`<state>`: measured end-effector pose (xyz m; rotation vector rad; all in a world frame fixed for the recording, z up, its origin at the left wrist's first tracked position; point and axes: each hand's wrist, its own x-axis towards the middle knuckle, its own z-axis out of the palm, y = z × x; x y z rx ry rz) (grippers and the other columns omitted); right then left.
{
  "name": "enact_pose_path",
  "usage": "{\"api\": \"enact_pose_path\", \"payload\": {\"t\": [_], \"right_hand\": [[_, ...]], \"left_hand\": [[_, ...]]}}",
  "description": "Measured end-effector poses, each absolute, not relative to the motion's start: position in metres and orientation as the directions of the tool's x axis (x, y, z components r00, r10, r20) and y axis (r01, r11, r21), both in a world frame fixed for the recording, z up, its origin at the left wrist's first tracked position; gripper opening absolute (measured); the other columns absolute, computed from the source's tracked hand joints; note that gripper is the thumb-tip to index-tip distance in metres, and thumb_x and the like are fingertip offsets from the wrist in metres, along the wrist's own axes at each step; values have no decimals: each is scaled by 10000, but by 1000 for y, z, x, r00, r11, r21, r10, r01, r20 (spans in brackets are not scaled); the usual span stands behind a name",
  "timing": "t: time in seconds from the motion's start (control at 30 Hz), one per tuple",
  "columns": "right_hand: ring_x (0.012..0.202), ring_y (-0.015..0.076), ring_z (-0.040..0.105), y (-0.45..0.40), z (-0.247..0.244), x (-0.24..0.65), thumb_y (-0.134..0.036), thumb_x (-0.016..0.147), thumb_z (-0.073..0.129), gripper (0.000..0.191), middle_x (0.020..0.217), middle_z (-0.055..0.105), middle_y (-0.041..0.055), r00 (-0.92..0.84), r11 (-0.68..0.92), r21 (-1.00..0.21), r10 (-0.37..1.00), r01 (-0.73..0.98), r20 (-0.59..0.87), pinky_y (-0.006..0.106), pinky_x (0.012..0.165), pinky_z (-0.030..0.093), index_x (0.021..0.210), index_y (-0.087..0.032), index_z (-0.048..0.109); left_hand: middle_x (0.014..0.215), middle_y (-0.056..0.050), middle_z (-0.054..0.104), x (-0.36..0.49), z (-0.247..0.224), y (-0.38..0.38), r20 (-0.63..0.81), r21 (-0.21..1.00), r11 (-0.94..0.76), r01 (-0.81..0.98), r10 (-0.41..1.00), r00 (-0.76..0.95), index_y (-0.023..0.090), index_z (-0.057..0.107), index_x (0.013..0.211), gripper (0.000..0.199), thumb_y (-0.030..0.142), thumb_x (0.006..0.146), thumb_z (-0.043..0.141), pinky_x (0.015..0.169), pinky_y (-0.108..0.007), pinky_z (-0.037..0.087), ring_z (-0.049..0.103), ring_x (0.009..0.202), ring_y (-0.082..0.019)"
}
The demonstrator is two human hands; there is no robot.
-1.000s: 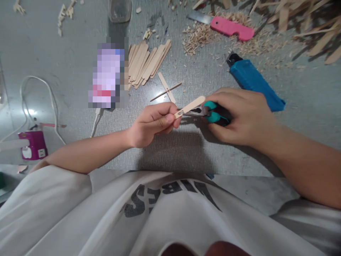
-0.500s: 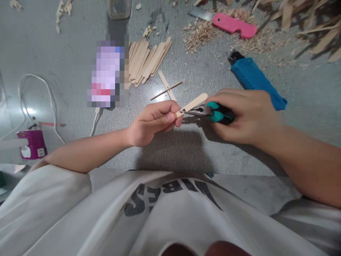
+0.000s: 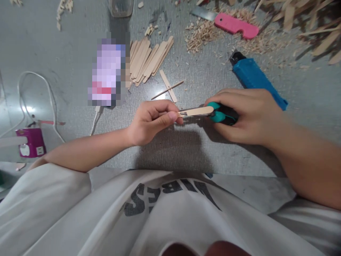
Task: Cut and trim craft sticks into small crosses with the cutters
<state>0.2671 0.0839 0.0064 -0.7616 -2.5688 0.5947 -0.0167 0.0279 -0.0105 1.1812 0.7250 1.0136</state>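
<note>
My left hand [image 3: 157, 121] pinches one end of a pale popsicle stick [image 3: 199, 111] between thumb and fingers. The stick points right, nearly level, and has a notch or break close to my fingertips. My right hand [image 3: 245, 113] is closed around long-nose pliers [image 3: 220, 116] with teal and black handles. The jaws reach left to the notched part, and the stick covers much of them; whether they grip it I cannot tell. Just beyond my left hand, one flat popsicle stick [image 3: 163, 79] lies crossed by a thin wooden strip [image 3: 176, 84].
A pile of popsicle sticks [image 3: 151, 62] lies beside a blurred-out phone [image 3: 108, 74]. Farther right are a pink-handled knife [image 3: 237, 25], wood shavings [image 3: 201, 37], a blue box cutter [image 3: 255, 76] and scattered sticks [image 3: 289, 17]. A purple charger [image 3: 32, 142] with a white cable sits left.
The stick in my left hand has swung from slanting up-right to almost level, now lying over the plier jaws. My right hand and the pliers have shifted only slightly.
</note>
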Motion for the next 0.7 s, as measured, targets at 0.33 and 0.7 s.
{"api": "enact_pose_path", "payload": {"t": [0.33, 0.7], "right_hand": [[732, 259, 711, 88, 16, 274, -197, 909, 613, 212, 874, 733, 20, -777, 661, -572, 627, 487, 64, 402, 653, 471, 1064, -325, 681], [729, 282, 720, 87, 4, 281, -279, 932, 634, 170, 898, 762, 11, -766, 645, -601, 637, 472, 83, 434, 648, 498, 1069, -361, 696]], "left_hand": [[565, 45, 466, -20, -2, 29, 145, 987, -108, -120, 919, 368, 147, 816, 866, 350, 374, 1113, 720, 470, -217, 247, 320, 485, -41], [528, 77, 429, -18, -2, 32, 163, 982, -115, -150, 916, 366, 144, 776, 837, 301, 327, 1075, 757, 444, -205, 208, 279, 452, -27]]}}
